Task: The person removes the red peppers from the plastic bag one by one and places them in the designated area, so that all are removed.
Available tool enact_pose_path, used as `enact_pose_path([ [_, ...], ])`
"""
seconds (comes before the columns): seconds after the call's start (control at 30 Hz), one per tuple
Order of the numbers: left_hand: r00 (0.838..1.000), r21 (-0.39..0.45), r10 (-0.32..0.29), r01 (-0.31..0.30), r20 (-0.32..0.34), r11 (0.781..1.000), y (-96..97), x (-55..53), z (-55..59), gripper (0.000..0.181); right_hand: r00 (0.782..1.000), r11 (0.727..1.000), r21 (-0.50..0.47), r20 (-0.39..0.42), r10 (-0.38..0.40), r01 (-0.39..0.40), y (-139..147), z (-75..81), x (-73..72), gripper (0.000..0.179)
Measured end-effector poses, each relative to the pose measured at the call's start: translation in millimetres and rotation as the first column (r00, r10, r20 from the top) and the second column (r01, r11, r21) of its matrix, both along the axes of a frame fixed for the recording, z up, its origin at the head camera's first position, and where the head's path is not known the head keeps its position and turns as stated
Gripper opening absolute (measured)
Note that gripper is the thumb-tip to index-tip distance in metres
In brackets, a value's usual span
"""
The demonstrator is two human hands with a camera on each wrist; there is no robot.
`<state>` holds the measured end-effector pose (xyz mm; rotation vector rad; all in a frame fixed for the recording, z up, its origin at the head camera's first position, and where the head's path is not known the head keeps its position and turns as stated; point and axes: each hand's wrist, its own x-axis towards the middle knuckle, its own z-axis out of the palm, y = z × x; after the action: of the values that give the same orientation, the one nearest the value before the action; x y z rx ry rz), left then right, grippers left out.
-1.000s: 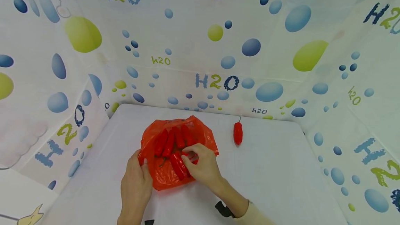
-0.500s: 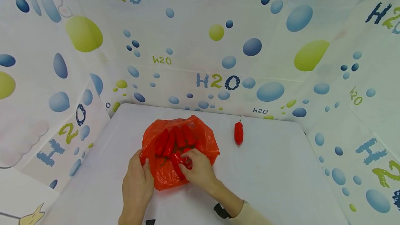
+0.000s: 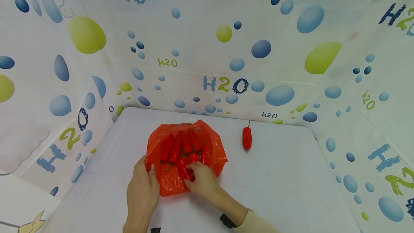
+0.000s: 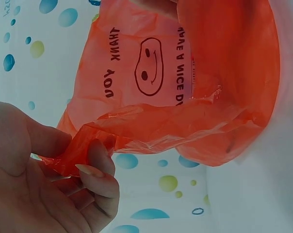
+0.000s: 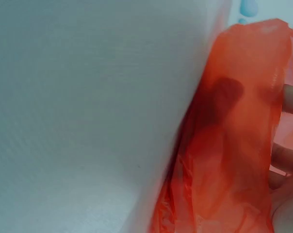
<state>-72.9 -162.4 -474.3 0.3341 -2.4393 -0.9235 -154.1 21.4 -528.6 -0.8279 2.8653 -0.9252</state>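
Note:
A red plastic bag [image 3: 173, 188] lies with its mouth spread toward me, and several red chili peppers [image 3: 175, 148] rest inside. My left hand [image 3: 142, 191] pinches the bag's left edge; in the left wrist view the thumb and fingers [image 4: 99, 162] hold the gathered plastic. Inside the bag's mouth, my right hand [image 3: 205, 184] has its thumb and fingers curled at the front chili pepper [image 3: 182, 165], partly covering it. The right wrist view shows the right-hand fingers [image 5: 287, 158] mostly behind the bag's side [image 5: 238, 145].
One more red chili pepper [image 3: 247, 138] lies by itself on the white table [image 3: 278, 175], right of the bag, stem pointing away. Patterned sheets [image 3: 191, 39] with blue and green spots rise behind the table and at both sides.
My right hand has shifted left and nearer me inside the bag, to the front pepper, uncovering peppers on the bag's right side. My left hand keeps hold of the bag's edge.

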Motion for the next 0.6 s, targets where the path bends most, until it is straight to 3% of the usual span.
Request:
enact_pose_path([
  [0.2,1.000,0.007,0.003,-0.003,0.008,1.000,-0.5,0.3,0.3,0.042,0.999,0.994,0.101,-0.011,-0.042,0.043,-5.7,-3.0,3.6,0.048],
  [0.37,1.000,0.014,-0.001,0.001,0.027,1.000,-0.6,0.0,0.3,0.043,0.996,0.987,0.133,0.003,-0.090,0.089,-9.6,-3.9,4.4,0.055],
  [0.6,1.000,0.007,0.000,0.000,0.029,1.000,-0.9,0.2,0.2,0.042,0.994,0.979,0.180,0.039,-0.105,0.096,-12.7,-4.8,3.3,0.063],
])
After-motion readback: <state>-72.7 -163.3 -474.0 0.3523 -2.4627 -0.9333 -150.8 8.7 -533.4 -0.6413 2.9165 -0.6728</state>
